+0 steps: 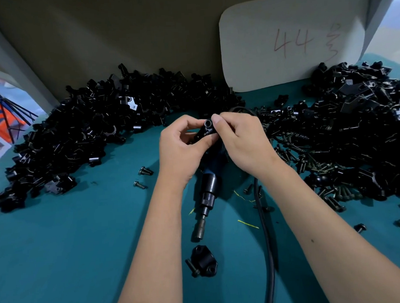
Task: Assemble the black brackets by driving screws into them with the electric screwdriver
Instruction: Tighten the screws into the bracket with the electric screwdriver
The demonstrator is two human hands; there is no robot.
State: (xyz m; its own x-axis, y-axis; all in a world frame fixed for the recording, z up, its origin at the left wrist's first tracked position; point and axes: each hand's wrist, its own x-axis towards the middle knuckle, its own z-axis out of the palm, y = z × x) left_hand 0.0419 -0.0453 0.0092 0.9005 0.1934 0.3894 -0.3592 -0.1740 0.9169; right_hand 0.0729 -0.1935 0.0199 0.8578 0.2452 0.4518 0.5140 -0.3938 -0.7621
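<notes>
Both hands, left hand [183,149] and right hand [237,141], pinch one black bracket [206,129] above the bench [73,246]. The electric screwdriver [207,194] lies idle; one screwed bracket [204,261] done, heaped brackets [91,123] remain.

Two bare forearms entering from the lower edge of the frame, uncovered throughout, no sleeve showing. Left hand [183,149] and right hand [239,141] both gloveless, ringless; wrists plain, without watch or band. Short trimmed nails. Small dark mole on the right forearm, lower right of frame.
</notes>
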